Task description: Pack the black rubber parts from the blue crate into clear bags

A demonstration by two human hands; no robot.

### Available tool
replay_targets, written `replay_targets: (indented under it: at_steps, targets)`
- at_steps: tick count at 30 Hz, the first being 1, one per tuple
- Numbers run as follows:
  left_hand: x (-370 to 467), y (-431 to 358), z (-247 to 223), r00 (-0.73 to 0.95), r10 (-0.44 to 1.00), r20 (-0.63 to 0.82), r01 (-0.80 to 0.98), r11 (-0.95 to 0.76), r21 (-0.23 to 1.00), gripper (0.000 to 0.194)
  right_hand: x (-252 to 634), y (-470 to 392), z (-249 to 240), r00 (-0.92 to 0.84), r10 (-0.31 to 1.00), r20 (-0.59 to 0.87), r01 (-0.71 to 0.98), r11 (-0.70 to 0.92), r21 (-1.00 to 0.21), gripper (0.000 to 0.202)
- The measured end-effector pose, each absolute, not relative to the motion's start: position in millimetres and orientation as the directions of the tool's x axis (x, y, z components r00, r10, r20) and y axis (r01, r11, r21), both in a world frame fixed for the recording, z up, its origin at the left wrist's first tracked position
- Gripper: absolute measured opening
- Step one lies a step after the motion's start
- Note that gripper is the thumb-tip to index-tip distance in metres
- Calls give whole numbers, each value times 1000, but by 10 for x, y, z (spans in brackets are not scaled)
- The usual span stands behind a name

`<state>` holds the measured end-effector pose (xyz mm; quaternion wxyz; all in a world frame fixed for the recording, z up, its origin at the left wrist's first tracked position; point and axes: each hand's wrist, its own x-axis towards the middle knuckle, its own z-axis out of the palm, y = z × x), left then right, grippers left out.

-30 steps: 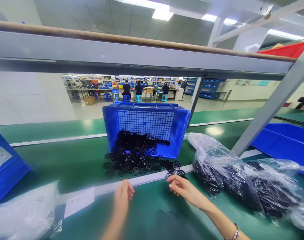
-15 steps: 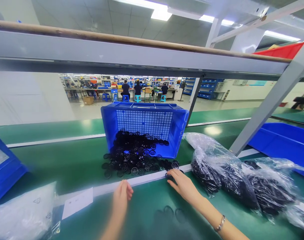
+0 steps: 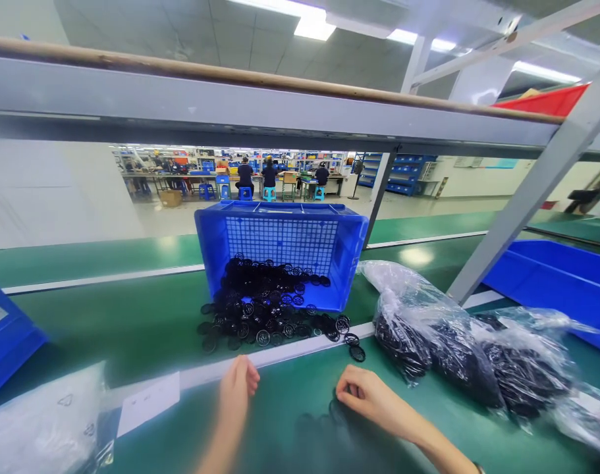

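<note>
A blue crate (image 3: pixel 354 263) lies tipped on its side, its opening towards me. Black spoked rings (image 3: pixel 263 338) spill from it in a heap onto the green work surface. My right hand (image 3: pixel 366 395) is in front of two loose rings (image 3: pixel 357 354), its thumb and forefinger drawn together. Dark, blurred round shapes show below its fingertips, and I cannot make out what is in the pinch. My left hand (image 3: pixel 236 385) is beside the white strip, with its fingers curled in. Whatever it may hold is hidden.
Clear plastic bags of black parts (image 3: pixel 442 349) lie on the right, with a blue bin (image 3: pixel 551 289) behind them. At the left are a whitish plastic bag (image 3: pixel 43 415), a paper slip (image 3: pixel 149 403) and another blue bin (image 3: pixel 8 342). A shelf beam (image 3: pixel 280 108) crosses overhead.
My right hand has drawn back towards me from the rings at the heap's right edge, and its fingers have closed. Two loose rings now show there. My left hand has hardly moved.
</note>
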<state>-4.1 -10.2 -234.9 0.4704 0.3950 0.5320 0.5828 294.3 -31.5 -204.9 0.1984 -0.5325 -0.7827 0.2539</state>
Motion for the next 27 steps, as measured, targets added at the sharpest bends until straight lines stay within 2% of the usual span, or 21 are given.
replay_targets:
  at_steps: [2,6,8,11,15,18,20,24,27]
  targets:
    - [-40,-98,-2354,-241,970,-33,-122,3,993,52,3039,-276,-2082,-291,949,117,786,308,-536,18]
    - [-47,-79,-2390,-240,971,-16,-127,-16,992,52,3291,-78,-2234,-156,903,400,921,279,-271,17]
    - [-53,-72,-2413,-239,971,-14,-132,-18,991,52,3375,-21,-2313,-146,887,437,949,250,-190,17]
    - [-66,-66,-2449,-227,974,-17,-130,-14,991,52,3377,-92,-2343,-159,904,397,941,261,-217,14]
    - [-82,-62,-2483,-213,977,-23,-123,-3,992,52,3234,-383,-2188,-251,944,214,865,318,-388,15]
    - [-84,-60,-2487,-215,976,-29,-129,1,992,52,3183,-497,-2053,-296,948,120,821,316,-476,27]
    - [-83,-60,-2484,-214,976,-26,-129,-2,992,52,3219,-431,-2020,-268,948,169,831,316,-457,28]
    - [-80,-61,-2475,-215,976,-26,-122,-1,993,53,3378,-52,-2118,-201,895,399,889,337,-309,18]
    - [-75,-68,-2459,-220,975,-29,-129,0,992,52,3440,174,-2237,-218,882,418,893,353,-279,20]
